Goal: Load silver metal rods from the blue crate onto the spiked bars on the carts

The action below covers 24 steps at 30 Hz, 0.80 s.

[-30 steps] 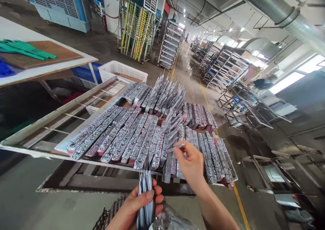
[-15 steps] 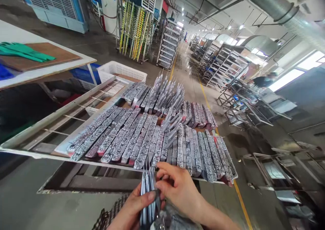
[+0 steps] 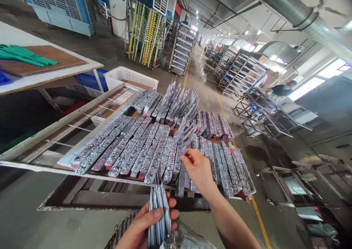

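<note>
My left hand is closed around a bundle of slim silver spindle-shaped pieces, their thin wire tips pointing up. Over the front row of blocks, my right hand is bent in a pinch at the lower end of a slim silver piece; its fingertips are partly hidden. More silver pieces stand tilted in a cluster behind it. Long narrow blocks with speckled black-and-white tops and reddish sides lie side by side in two rows.
The blocks lie on a white-framed rack. White basket stands behind it. Green gloves lie on a board on the left table. Wheeled racks line the aisle; a person is at the far right.
My right hand has moved from the bundle up and right to the silver pieces on the front row. The left hand still holds the bundle, slightly lower.
</note>
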Each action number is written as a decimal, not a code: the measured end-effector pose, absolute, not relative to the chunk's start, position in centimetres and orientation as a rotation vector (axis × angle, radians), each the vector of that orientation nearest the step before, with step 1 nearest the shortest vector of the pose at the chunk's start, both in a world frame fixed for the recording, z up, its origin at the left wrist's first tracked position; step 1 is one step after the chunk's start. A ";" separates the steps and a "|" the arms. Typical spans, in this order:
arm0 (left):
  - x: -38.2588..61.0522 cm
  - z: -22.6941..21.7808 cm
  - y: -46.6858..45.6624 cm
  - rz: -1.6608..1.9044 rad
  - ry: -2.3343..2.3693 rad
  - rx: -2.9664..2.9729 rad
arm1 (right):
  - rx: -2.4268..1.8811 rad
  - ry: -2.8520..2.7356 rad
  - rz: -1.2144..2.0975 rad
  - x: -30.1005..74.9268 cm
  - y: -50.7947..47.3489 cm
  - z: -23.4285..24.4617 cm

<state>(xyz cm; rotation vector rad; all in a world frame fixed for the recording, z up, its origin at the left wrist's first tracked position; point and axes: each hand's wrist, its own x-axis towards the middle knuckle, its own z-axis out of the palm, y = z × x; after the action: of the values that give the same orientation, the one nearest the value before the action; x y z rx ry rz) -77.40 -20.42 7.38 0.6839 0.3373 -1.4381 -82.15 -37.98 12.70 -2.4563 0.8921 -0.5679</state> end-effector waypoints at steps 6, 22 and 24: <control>-77.2 7.2 -20.2 -1.470 0.358 0.639 | -2.464 0.957 -0.768 -82.6 -37.8 15.1; -77.8 4.6 -20.7 -1.390 0.283 0.674 | -2.320 0.364 -0.273 -85.1 -32.2 13.6; -77.8 4.3 -20.8 -1.432 0.302 0.676 | -2.281 0.452 -0.351 -85.8 -33.7 14.2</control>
<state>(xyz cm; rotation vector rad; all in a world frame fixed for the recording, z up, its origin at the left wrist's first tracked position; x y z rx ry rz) -77.82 -20.79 4.34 0.6757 0.3016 -1.4324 -85.76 -33.72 14.18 -2.2805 0.4521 -0.3510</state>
